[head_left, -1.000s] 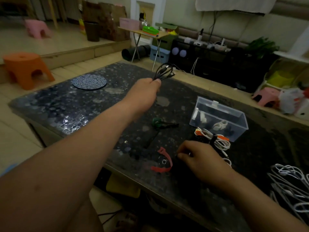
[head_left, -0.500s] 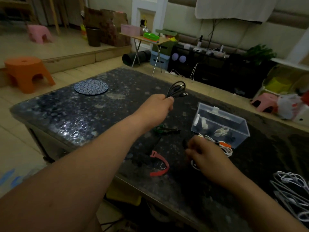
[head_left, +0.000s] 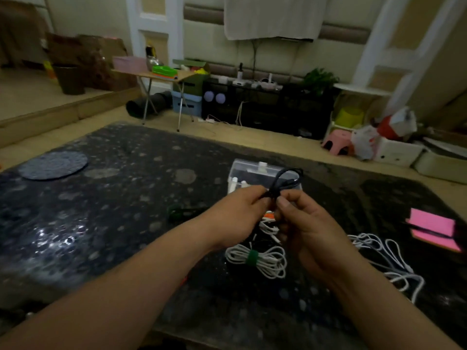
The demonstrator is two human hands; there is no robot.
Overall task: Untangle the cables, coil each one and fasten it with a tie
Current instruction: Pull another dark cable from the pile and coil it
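Both hands meet above the middle of the dark table (head_left: 101, 210). My left hand (head_left: 235, 218) grips a folded black cable (head_left: 285, 179), whose loops stick up past my fingers. My right hand (head_left: 300, 223) pinches the same black cable just beside the left thumb. Below my hands lies a coiled white cable (head_left: 267, 261) bound with a green tie (head_left: 249, 257). A white and orange bundle (head_left: 269, 223) shows between my hands. A loose tangle of white cables (head_left: 386, 258) lies at the right. A green tie (head_left: 177, 212) rests left of my left hand.
A clear plastic box (head_left: 242, 170) stands behind my hands. A round patterned mat (head_left: 53, 164) lies at the far left of the table. A pink notepad (head_left: 432, 229) sits at the right edge. Shelves, boxes and stools line the floor beyond.
My left hand brought the black cable back from the far side toward me. My right hand left the table and came up to pinch it. The view swung right.
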